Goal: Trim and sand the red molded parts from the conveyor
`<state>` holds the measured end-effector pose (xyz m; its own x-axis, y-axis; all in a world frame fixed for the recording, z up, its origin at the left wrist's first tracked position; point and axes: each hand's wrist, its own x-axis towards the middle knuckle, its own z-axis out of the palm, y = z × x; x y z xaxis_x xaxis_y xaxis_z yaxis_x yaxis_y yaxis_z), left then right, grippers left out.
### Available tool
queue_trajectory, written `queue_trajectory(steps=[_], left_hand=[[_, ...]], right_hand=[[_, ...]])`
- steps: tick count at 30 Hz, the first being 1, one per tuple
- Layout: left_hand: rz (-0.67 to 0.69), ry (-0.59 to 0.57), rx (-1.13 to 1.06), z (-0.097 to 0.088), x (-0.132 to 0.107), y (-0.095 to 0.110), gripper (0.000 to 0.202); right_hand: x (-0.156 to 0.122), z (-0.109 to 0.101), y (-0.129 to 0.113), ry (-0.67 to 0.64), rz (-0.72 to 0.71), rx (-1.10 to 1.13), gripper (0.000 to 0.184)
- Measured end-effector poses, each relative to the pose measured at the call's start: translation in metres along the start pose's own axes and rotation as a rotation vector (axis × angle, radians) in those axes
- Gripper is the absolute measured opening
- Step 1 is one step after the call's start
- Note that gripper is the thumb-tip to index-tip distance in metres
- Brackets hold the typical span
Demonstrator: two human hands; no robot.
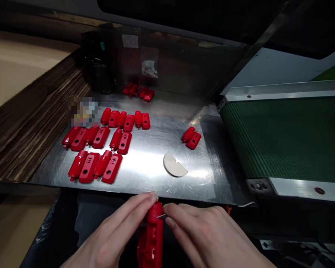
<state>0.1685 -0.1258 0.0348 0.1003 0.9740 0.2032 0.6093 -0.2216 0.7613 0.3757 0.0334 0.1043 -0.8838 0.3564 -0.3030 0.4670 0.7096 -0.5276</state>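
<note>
My left hand (115,232) is closed around a red plastic housing (155,236) at the bottom centre, in front of the metal table's edge. The housing has a ribbed round end at the top and rectangular openings along its side. Between the thumb and finger of my right hand (206,229) is a small thin blade (161,216), its tip touching the housing just below the ribbed end. Most of the blade is hidden by my fingers. The housing's lower end runs out of the picture.
On the metal table (147,160) stand several rows of red plastic parts (89,167), with another pair (191,138) at the right. A pale half-round piece (174,165) lies near the front. Stacked cardboard (41,100) borders the left, a green conveyor belt (290,137) the right.
</note>
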Motion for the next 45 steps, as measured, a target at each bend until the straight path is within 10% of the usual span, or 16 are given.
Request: queue_trajectory(steps=[45], left_hand=[[0.065, -0.047, 0.113, -0.008, 0.019, 0.004, 0.089]], right_hand=[[0.005, -0.025, 0.016, -0.067, 0.003, 0.308, 0.036]])
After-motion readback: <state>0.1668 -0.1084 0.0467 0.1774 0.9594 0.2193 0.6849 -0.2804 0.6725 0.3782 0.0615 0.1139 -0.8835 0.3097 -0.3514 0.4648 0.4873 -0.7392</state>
